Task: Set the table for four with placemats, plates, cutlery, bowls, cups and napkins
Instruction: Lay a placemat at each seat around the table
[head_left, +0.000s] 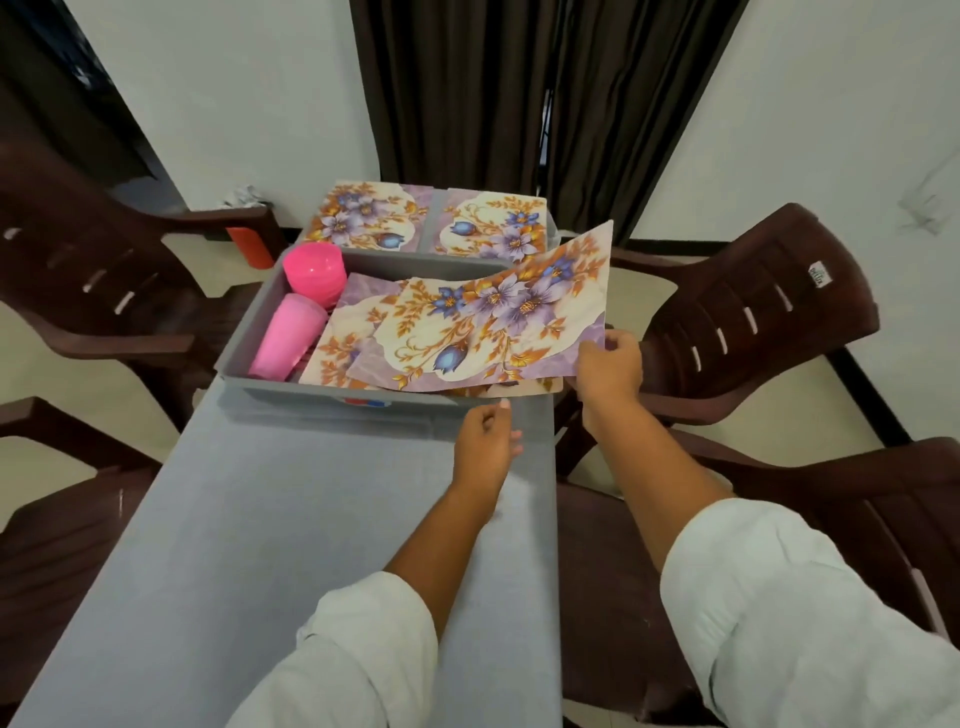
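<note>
My right hand (609, 370) pinches the near right corner of a floral placemat (483, 322) and lifts it, bent, above the grey tray (332, 402). Another floral placemat (332, 345) lies under it in the tray. My left hand (485, 441) hovers over the grey table (291, 519) just in front of the tray, fingers loosely curled and holding nothing. Two floral placemats lie flat at the table's far end, one on the left (366, 215) and one on the right (493, 223). Stacked pink bowls (314, 273) and stacked pink cups (285, 335) sit in the tray's left side.
Dark brown plastic chairs stand around the table: far left (78, 270), near left (57, 535), far right (748, 312) and near right (779, 525). A dark curtain (519, 93) hangs behind the far end.
</note>
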